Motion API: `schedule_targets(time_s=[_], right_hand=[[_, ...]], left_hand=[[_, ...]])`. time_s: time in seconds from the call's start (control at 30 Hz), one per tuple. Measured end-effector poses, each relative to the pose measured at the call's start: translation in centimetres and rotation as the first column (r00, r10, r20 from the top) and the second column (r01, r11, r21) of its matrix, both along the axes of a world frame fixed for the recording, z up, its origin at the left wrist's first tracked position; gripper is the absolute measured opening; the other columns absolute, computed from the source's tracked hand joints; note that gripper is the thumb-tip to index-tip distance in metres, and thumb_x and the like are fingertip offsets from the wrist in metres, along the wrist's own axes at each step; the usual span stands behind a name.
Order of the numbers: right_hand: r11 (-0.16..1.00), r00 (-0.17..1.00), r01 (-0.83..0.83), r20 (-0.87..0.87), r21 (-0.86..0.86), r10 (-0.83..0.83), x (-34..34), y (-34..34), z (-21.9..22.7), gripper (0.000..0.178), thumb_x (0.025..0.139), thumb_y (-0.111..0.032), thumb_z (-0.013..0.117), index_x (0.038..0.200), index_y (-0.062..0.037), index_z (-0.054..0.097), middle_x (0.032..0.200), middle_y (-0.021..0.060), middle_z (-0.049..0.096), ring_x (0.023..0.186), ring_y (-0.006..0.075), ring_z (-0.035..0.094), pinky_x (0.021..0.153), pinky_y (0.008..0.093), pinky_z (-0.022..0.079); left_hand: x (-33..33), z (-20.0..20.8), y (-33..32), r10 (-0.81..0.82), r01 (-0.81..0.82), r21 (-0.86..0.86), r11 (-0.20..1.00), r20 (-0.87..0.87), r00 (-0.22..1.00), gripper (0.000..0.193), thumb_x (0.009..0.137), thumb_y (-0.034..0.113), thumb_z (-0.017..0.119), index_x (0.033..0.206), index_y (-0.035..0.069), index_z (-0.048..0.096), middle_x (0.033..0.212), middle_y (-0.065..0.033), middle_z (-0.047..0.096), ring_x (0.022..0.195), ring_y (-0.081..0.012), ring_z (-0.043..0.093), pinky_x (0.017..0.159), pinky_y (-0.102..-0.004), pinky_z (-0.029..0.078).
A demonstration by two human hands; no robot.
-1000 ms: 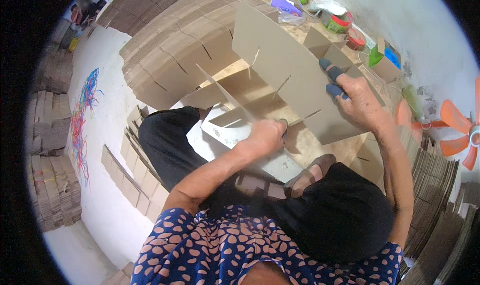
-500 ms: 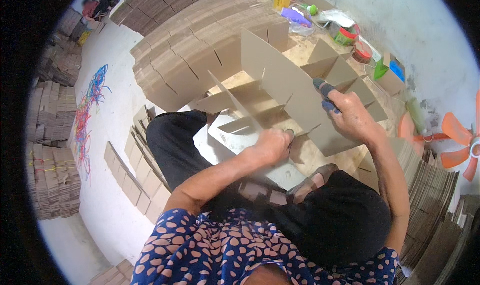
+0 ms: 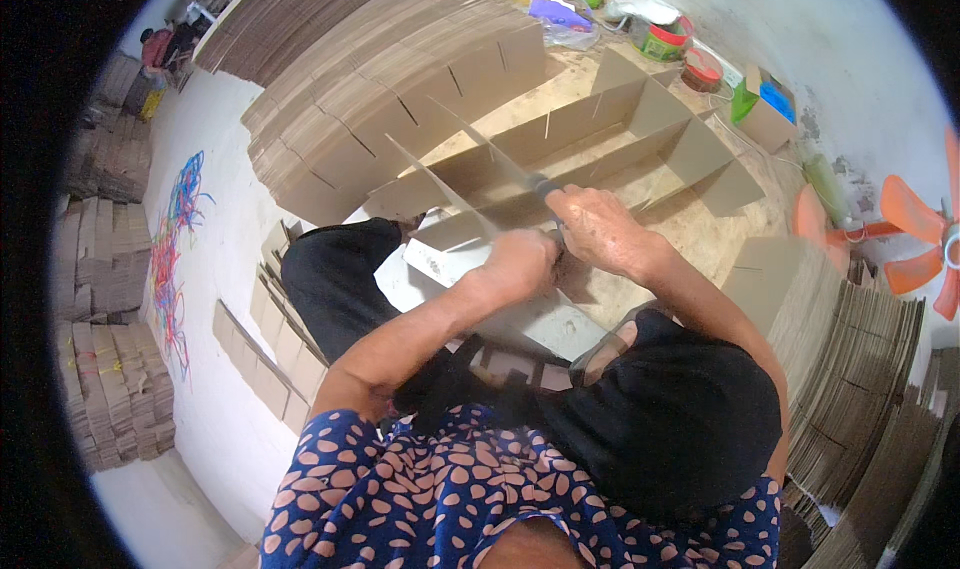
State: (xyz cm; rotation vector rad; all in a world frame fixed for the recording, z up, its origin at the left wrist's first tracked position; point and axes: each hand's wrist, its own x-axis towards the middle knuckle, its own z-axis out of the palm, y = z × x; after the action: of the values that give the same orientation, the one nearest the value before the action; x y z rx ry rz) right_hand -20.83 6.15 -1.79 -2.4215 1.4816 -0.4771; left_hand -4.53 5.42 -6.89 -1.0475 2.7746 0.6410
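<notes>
Your left hand (image 3: 518, 264) is clenched on the near end of a cardboard strip (image 3: 437, 185), seen nearly edge-on and pointing away to the upper left. Your right hand (image 3: 602, 231) grasps the near end of a second strip (image 3: 480, 139), likewise nearly edge-on, just right of the first; a dark finger cover (image 3: 543, 187) is noted there. The hands are close together; whether they touch cannot be determined. Both strips stand across slotted cardboard panels (image 3: 590, 116), which are set on edge over a tan work surface (image 3: 695, 254), crosspieces at their right end. Seating of the strips in the slots cannot be confirmed. Beyond the panels lies a large cardboard stack (image 3: 360, 99); a second stack (image 3: 850, 379) is at your right, near an orange fan (image 3: 912, 231).
</notes>
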Motion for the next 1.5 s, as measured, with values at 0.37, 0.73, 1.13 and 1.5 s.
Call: schedule_targets(time_s=[0.37,0.73,1.13,1.5], right_hand=[[0.993,0.957,0.113,-0.264,-0.036,-0.118,-1.8,1.0,-0.4,0.011,0.070,0.000,0.052,0.080,-0.0021,0.056,0.086,0.0170,0.061,0.088,0.0358,0.056,0.078,0.0453,0.042],[0.269,0.206,0.922,-0.237,-0.278,-0.949,-16.4,24.6,-6.3,0.041,0.073,-0.011,0.071,0.106,0.0075,0.055,0.130,0.0322,0.040,0.118,0.0465,0.041,0.100,0.0469,0.034],[0.247,0.284,0.939,0.134,-0.241,-0.949,-17.9,24.7,4.1,0.016,0.080,0.003,0.055,0.096,0.0054,0.053,0.087,0.0182,0.059,0.076,0.0238,0.055,0.072,0.0330,0.045],[0.663,0.642,0.741,0.178,0.108,-0.746,-21.6,5.9,5.5,0.031,0.087,-0.024,0.051,0.105,0.0017,0.055,0.093,0.0153,0.060,0.089,0.0226,0.054,0.081,0.0323,0.041]], left_hand=[[-0.4,0.2,0.0,0.022,-0.023,-0.016,1.000,-0.056,0.998,0.018,0.072,0.016,0.063,0.081,0.001,0.059,0.083,-0.0214,0.062,0.079,-0.0391,0.062,0.069,-0.0468,0.050],[0.2,5.2,-0.2,0.043,-0.044,-0.018,0.999,-0.033,0.999,0.025,0.076,0.025,0.065,0.085,0.002,0.058,0.088,-0.0185,0.061,0.084,-0.0359,0.062,0.072,-0.0471,0.049],[-4.0,1.9,-0.1,-0.073,0.072,0.080,0.994,0.018,0.997,0.020,0.072,0.014,0.060,0.087,0.002,0.061,0.084,-0.0234,0.063,0.084,-0.0386,0.062,0.073,-0.0479,0.049],[-3.1,0.4,1.1,0.042,-0.040,0.028,0.999,-0.082,0.996,0.016,0.069,0.012,0.061,0.080,0.002,0.056,0.074,-0.0222,0.062,0.077,-0.0406,0.062,0.068,-0.0492,0.049]])
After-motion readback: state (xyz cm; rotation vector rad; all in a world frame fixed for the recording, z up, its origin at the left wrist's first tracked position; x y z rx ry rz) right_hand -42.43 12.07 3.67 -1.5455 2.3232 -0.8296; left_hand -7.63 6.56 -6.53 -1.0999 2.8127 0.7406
